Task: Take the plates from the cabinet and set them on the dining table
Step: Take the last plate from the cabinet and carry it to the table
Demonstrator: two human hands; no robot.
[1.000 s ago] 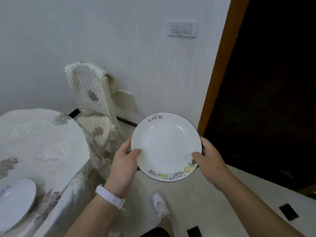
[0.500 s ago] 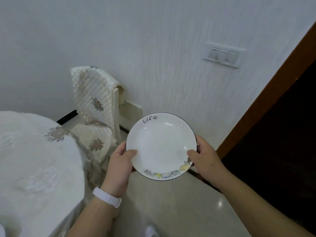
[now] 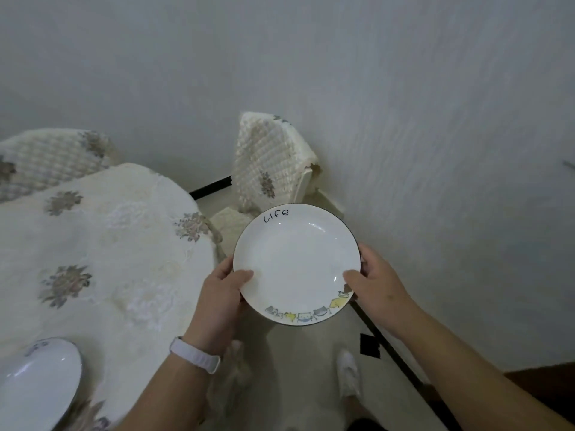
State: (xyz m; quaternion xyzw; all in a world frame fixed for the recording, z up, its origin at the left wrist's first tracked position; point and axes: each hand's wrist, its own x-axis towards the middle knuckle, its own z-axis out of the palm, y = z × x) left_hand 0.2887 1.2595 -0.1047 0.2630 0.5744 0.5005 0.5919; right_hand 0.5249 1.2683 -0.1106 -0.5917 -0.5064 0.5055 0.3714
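Note:
I hold a white plate point(image 3: 295, 262) with a dark rim, the word "Life" and small cartoon figures on its edge. My left hand point(image 3: 222, 293) grips its left rim and my right hand point(image 3: 378, 283) grips its right rim, thumbs on top. The plate hangs level over the floor, just right of the round dining table point(image 3: 102, 259), which wears a cream floral cloth. A second white plate point(image 3: 35, 384) rests on the table at its near left edge, partly cut off by the frame.
A chair point(image 3: 270, 169) with a quilted cream cover stands against the white wall beyond the plate. Another covered chair point(image 3: 46, 160) sits behind the table at the left. My feet in white shoes point(image 3: 348, 371) stand on the pale floor below.
The view has swung left and down: the dark doorway and wall switch have left the frame, and the table with its plate has come into view. Both hands keep the same grip.

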